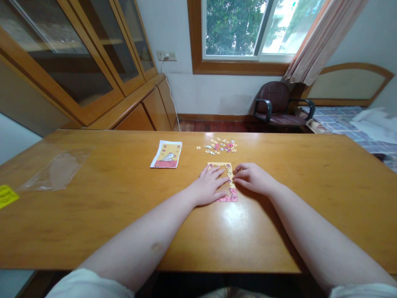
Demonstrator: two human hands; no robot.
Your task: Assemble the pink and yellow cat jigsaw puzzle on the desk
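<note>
A jigsaw puzzle border (234, 195) lies on the table, yellow along the top and right and pink at the bottom, with bare wood inside it. Across its left side and middle rests my left hand (211, 185), palm down with the fingers spread. My right hand (252, 178) is at the border's right edge, its fingers bent and the fingertips at the yellow pieces; nothing shows between them. Just beyond the border lies a loose heap of puzzle pieces (221, 145), yellow, pink and white. The border's left side is mostly hidden under my left hand.
A picture card (169, 155) with a white cat on yellow and pink lies left of the heap. Farther left are a clear plastic bag (58, 169) and a yellow label (7, 196). The wooden table (124, 223) reaches toward a cabinet and an office chair (276, 103).
</note>
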